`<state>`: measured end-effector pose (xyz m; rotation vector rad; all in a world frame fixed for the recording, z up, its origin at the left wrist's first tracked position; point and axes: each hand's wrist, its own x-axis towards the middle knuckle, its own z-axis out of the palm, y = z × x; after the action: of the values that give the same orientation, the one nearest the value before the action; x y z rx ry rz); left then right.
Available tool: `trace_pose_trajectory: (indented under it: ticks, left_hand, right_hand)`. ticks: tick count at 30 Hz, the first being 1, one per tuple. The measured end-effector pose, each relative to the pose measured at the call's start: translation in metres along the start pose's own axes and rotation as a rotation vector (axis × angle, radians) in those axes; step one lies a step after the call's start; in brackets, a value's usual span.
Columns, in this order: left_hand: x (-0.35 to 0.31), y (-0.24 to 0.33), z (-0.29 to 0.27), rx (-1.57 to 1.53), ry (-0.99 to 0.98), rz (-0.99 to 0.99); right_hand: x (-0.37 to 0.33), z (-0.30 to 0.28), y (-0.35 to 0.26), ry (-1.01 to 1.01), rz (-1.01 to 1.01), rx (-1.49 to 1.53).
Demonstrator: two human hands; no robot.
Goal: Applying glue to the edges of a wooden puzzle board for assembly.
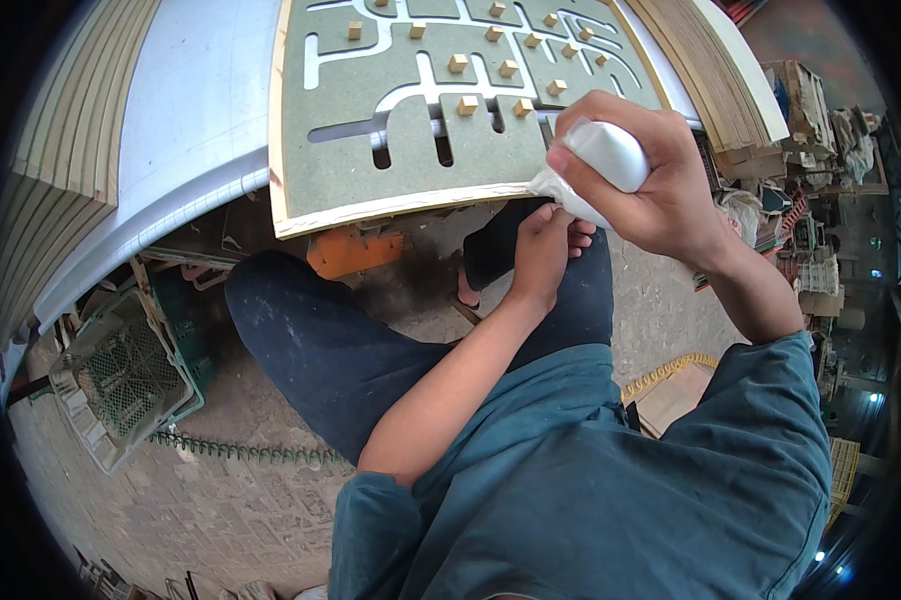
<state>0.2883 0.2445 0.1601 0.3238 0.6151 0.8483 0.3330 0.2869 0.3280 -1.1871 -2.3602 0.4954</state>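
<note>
My right hand (666,185) is wrapped round a white squeeze bottle (613,156), tilted with its lower end down at the near right part of the panel's edge. Just below that end, my left hand (543,255) has its fingers curled together; whether they pinch the bottle's tip or something else is hidden. The grey-green board (321,180) has slots cut through it and a pale wooden frame (391,213) round it. A whitish bead runs along the near frame strip. Several small wooden blocks (468,105) stand on the board.
Stacked wooden strips (81,100) lie at the left of the white table (186,110), with more strips (706,70) at the right. A green and white crate (121,370) sits on the brick floor by a coiled green hose (241,450). A yellow coiled hose (671,372) lies at my right.
</note>
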Motion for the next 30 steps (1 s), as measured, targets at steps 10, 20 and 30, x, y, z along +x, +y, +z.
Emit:
trace_pose_trajectory:
  ticks: [10,20,30]
  left_hand:
    - [0.002,0.005,-0.002,0.039,-0.002,-0.014]
    - [0.004,0.0,0.0,-0.015,-0.002,0.029]
    - [-0.005,0.021,0.003,-0.076,0.002,0.108]
  right_hand:
    - [-0.009,-0.044,-0.001,0.225,0.157,0.056]
    - [0.055,-0.047,-0.036,0.032,0.258,0.461]
    - [0.118,0.055,-0.061,-0.214,-0.158,0.181]
